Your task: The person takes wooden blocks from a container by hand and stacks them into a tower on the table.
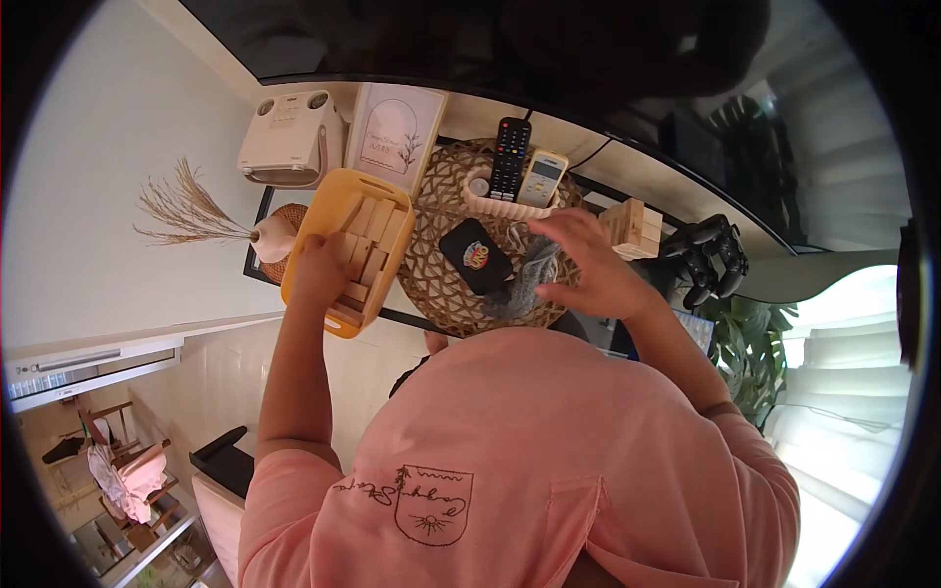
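Observation:
My left hand [323, 270] reaches into a yellow plastic basket [345, 183] of loose wooden blocks [377, 230]. Its fingers curl down around a block, though the fingertips are partly hidden. My right hand [593, 265] hovers with thumb and fingers apart, holding nothing. Just left of it lies a grey fuzzy item [534, 274], perhaps knitted, on the round woven mat [421, 279]. A black UNO pouch [475, 257] rests beside that. Beyond my right hand stands a squared stack of wooden blocks [632, 229].
A scalloped tray [510, 207] holds a black remote [511, 157] and a white remote [544, 181]. Black game controllers [708, 257] sit at the right. A cream appliance [287, 137], a framed print [397, 132] and a vase [274, 238] with dried grass stand left. A large screen [588, 59] overhangs the back.

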### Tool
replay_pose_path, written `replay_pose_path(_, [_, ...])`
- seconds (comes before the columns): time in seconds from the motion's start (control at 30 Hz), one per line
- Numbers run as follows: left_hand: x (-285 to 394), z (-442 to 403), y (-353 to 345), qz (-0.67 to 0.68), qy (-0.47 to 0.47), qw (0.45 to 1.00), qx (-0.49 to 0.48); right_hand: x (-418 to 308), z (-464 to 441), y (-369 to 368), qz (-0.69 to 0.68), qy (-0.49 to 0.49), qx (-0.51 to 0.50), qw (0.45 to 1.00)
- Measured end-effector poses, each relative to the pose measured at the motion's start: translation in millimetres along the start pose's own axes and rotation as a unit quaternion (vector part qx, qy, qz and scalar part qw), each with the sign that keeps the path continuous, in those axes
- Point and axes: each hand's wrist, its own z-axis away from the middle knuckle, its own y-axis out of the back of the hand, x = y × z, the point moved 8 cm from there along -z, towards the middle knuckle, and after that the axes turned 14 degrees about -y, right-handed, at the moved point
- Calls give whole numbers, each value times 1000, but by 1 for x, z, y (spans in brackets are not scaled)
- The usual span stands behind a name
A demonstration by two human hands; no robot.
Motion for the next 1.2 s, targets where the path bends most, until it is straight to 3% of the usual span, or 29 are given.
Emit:
replay_pose_path(0.27, [22, -5, -3, -118, 27, 992, -26, -51, -38, -53, -22, -9, -55, 998])
replay_pose_path(0.33, [16, -6, -6, -67, 73, 995, -33, -57, -44, -67, -31, -8, -59, 998])
replay_pose_path(0.53, [11, -5, -9, -34, 63, 997, -33, -65, -70, -99, -79, -7, -79, 994])
replay_pose_path(0.77, [14, 5, 9, 1, 31, 999, -16, -78, -86, -120, -80, -42, -99, 991])
replay_pose_path(0.87, [14, 9, 34, 33, -12, 999, 42, -90, -87, -123, -55, -47, -83, 994])
replay_pose_path(0.93, [24, 13, 45, 356, -20, 934, 33, -103, -86, -120, -41, -49, -50, 997])
replay_pose_path(0.97, [33, 18, 57, 356, -25, 934, 30, -114, -86, -112, -106, -35, -37, 993])
replay_pose_path(1.0, [56, 25, 56, 586, -21, 810, -23, -125, -86, -104, -170, -20, -24, 985])
replay_pose_path(1.03, [83, 32, 56, 774, -15, 629, -77, -135, -84, -99, -169, -22, -17, 985])
replay_pose_path(1.07, [92, 35, 53, 772, -20, 630, -82, -143, -82, -93, -182, -28, -6, 983])
replay_pose_path(1.13, [117, 40, 44, 857, -16, 501, -116, -144, -79, -88, -194, -39, 14, 980])
replay_pose_path(1.17, [124, 40, 41, 855, -20, 502, -126, -139, -77, -88, -160, -48, 29, 986])
replay_pose_path(1.2, [136, 42, 40, 879, -30, 449, -159, -135, -73, -86, -126, -59, 44, 989])
